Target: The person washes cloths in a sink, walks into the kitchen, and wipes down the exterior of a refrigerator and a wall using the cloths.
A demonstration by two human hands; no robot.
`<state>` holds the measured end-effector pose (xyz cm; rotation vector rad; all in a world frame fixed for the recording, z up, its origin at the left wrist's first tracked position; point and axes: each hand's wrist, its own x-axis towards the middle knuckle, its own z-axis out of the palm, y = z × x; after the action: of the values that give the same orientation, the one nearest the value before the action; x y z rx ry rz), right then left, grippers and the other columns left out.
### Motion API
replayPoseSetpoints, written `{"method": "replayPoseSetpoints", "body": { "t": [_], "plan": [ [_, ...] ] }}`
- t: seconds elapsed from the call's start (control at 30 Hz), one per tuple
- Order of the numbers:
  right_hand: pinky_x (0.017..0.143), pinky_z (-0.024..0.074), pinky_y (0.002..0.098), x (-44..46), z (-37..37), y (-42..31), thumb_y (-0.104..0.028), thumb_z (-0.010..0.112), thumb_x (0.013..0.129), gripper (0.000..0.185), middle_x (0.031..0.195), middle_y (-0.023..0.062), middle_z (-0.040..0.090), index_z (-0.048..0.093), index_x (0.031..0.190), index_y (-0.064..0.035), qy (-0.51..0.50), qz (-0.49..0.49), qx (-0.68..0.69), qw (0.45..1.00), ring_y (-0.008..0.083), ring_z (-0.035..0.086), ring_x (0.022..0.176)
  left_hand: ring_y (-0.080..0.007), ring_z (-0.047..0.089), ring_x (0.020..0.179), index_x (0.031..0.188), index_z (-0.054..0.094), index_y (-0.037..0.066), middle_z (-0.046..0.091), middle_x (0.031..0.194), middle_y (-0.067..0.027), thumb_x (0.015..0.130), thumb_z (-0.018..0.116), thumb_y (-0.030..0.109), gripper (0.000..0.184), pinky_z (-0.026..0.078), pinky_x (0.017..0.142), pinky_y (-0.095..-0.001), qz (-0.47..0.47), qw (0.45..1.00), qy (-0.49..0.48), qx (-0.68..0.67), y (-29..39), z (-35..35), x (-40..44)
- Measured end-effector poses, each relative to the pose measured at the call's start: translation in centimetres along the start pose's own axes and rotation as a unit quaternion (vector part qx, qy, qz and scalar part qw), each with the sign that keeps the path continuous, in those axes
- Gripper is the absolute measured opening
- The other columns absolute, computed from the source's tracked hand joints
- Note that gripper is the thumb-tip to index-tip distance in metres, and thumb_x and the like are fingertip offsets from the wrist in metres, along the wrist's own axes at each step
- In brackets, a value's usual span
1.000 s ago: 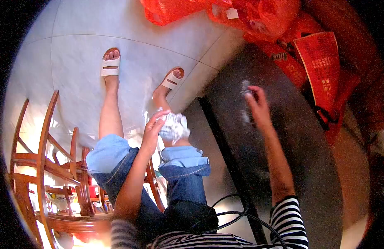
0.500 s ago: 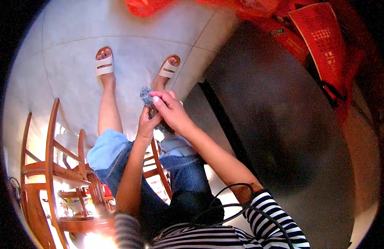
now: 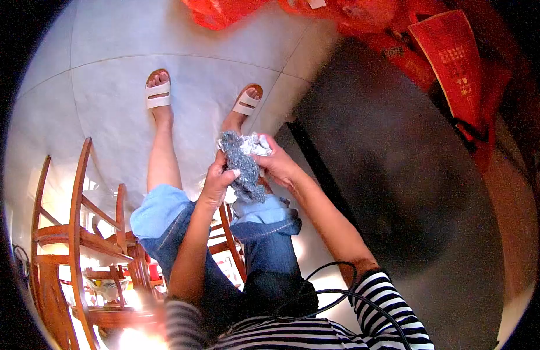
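A speckled blue-grey piece of soft, knit-looking cloth (image 3: pixel 242 166) hangs lengthwise between my hands, above my lap. My left hand (image 3: pixel 216 181) is closed on its left side, the thumb pressed on its front. A crumpled white piece (image 3: pixel 255 144), thin like paper or fabric, sits against the cloth's upper right. My right hand (image 3: pixel 277 163) pinches this white piece from the right, fingers partly behind it. Whether the white piece is joined to the cloth I cannot tell.
Wooden chairs (image 3: pixel 77 233) stand on the left. A dark panel or tabletop (image 3: pixel 386 157) lies to the right. Red bags (image 3: pixel 223 14) and a red printed packet (image 3: pixel 451 64) are at the top. A black cable (image 3: pixel 334 290) loops near my right elbow. My feet wear white sandals (image 3: pixel 159 95).
The small blue-grey bundle has opened out into a longer piece, and the white piece now shows. My right hand has moved right and down, away from the left; the view has shifted slightly.
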<state>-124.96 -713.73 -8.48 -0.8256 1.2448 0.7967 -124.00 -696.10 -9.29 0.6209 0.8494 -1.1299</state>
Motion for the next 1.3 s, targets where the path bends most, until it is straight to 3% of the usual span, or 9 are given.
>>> {"method": "replayPoseSetpoints", "body": {
  "t": [0.2,0.23,0.33,0.5,0.7,0.8,1.0,1.17,1.3],
  "plan": [
    [0.072,0.0487,0.0395,0.9,-4.6,-7.2,-0.024,0.076,0.062,0.053,0.094,0.0167,0.058,0.046,0.101,-0.0036,0.186,-0.203,-0.467,0.840,0.0332,0.058,0.082,-0.0163,0.042,0.114,0.129,0.039,-0.001,0.044,0.121,-0.0042,0.070,0.059,0.016,0.064,0.031,0.100,-0.0294,0.016,0.999,-0.023,0.022,0.2,0.6,0.0],
    [0.071,0.0476,0.0416,1.0,-6.2,-8.6,-0.022,0.075,0.063,0.049,0.095,0.0181,0.054,0.048,0.100,-0.0042,0.212,-0.310,-0.620,0.689,0.0355,0.055,0.084,-0.0162,0.042,0.115,0.129,0.039,0.000,0.044,0.122,-0.0044,0.071,0.059,0.016,0.064,0.031,0.100,-0.0294,0.012,0.999,-0.018,0.026,0.6,0.8,0.0],
    [0.073,0.0478,0.0465,-0.3,-7.9,-15.0,-0.018,0.072,0.067,0.046,0.096,0.0178,0.051,0.051,0.106,-0.0100,0.266,-0.176,-0.744,0.587,0.0367,0.054,0.091,-0.0164,0.044,0.113,0.130,0.039,0.002,0.045,0.122,-0.0053,0.072,0.058,0.015,0.063,0.033,0.098,-0.0293,0.009,0.999,-0.013,0.035,0.7,0.7,0.0],
    [0.075,0.0485,0.0489,1.8,-18.1,-19.7,-0.018,0.056,0.081,0.038,0.111,0.0124,0.053,0.048,0.119,-0.0173,0.333,-0.192,-0.893,0.232,0.0351,0.054,0.096,-0.0170,0.049,0.107,0.131,0.037,0.001,0.051,0.116,-0.0069,0.071,0.058,0.015,0.065,0.036,0.096,-0.0293,-0.041,0.998,-0.027,0.050,0.4,0.2,0.3],
    [0.069,0.0510,0.0436,8.1,-22.3,-16.2,-0.020,0.052,0.083,0.030,0.109,0.0144,0.054,0.053,0.113,-0.0192,0.172,-0.331,-0.857,0.355,0.0323,0.057,0.087,-0.0170,0.050,0.109,0.132,0.035,-0.001,0.051,0.120,-0.0094,0.071,0.057,0.014,0.067,0.038,0.097,-0.0321,-0.056,0.995,-0.009,0.078,1.1,0.5,0.6],
    [0.076,0.0480,0.0468,9.0,-19.8,-10.2,-0.030,0.054,0.085,0.028,0.106,0.0160,0.057,0.057,0.109,-0.0152,0.094,-0.084,-0.830,0.543,0.0344,0.056,0.095,-0.0173,0.051,0.108,0.131,0.036,-0.001,0.051,0.120,-0.0093,0.071,0.057,0.015,0.066,0.037,0.097,-0.0326,-0.075,0.995,0.003,0.059,1.8,1.0,0.4],
    [0.075,0.0494,0.0426,9.8,-17.9,-8.2,-0.034,0.046,0.090,0.028,0.101,0.0128,0.059,0.057,0.107,-0.0135,0.098,0.069,-0.848,0.515,0.0305,0.058,0.092,-0.0177,0.054,0.103,0.128,0.041,0.001,0.055,0.113,-0.0090,0.070,0.058,0.015,0.062,0.039,0.095,-0.0322,-0.114,0.992,-0.018,0.047,2.1,1.8,1.1],
    [0.076,0.0486,0.0434,13.1,-22.5,-22.3,-0.024,0.052,0.085,0.032,0.103,0.0119,0.058,0.053,0.115,-0.0110,0.320,-0.334,-0.876,0.135,0.0305,0.057,0.089,-0.0177,0.055,0.101,0.127,0.042,0.001,0.057,0.108,-0.0083,0.070,0.057,0.014,0.060,0.042,0.093,-0.0324,-0.120,0.990,0.009,0.067,1.4,1.8,1.5],
    [0.076,0.0483,0.0427,16.8,-24.5,-25.5,-0.023,0.048,0.087,0.027,0.097,0.0135,0.059,0.058,0.105,-0.0048,0.274,-0.394,-0.848,0.224,0.0315,0.058,0.087,-0.0191,0.056,0.100,0.127,0.042,0.000,0.058,0.109,-0.0094,0.069,0.061,0.017,0.063,0.043,0.091,-0.0342,-0.130,0.987,0.011,0.089,1.6,1.5,1.9]
  ]
}}
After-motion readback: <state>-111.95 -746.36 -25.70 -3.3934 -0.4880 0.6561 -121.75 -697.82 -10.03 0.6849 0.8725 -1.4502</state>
